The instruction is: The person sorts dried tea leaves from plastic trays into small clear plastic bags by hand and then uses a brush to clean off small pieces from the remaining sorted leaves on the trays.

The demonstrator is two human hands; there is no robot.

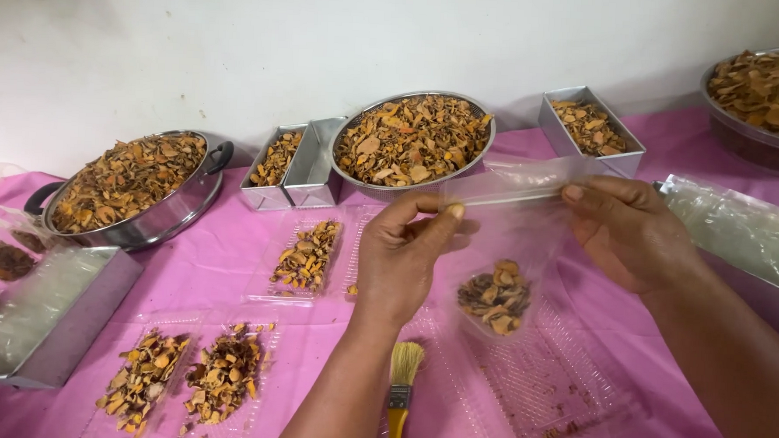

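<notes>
While held at top, clear bag (pixel 504 250) hangs between left hand (pixel 403 255), right hand (pixel 627 229).

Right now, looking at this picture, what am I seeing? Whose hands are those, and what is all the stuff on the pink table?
There is no machine here: a person wears a camera on the head, looking down at their own two bare hands. The left hand and right hand pinch the top of a clear plastic bag holding a few dried orange-brown chips. Beneath it lies an empty clear plastic tray on the pink tablecloth. Around are a round metal bowl of chips, a handled pan, rectangular tins, filled trays and a yellow-handled brush.
</notes>
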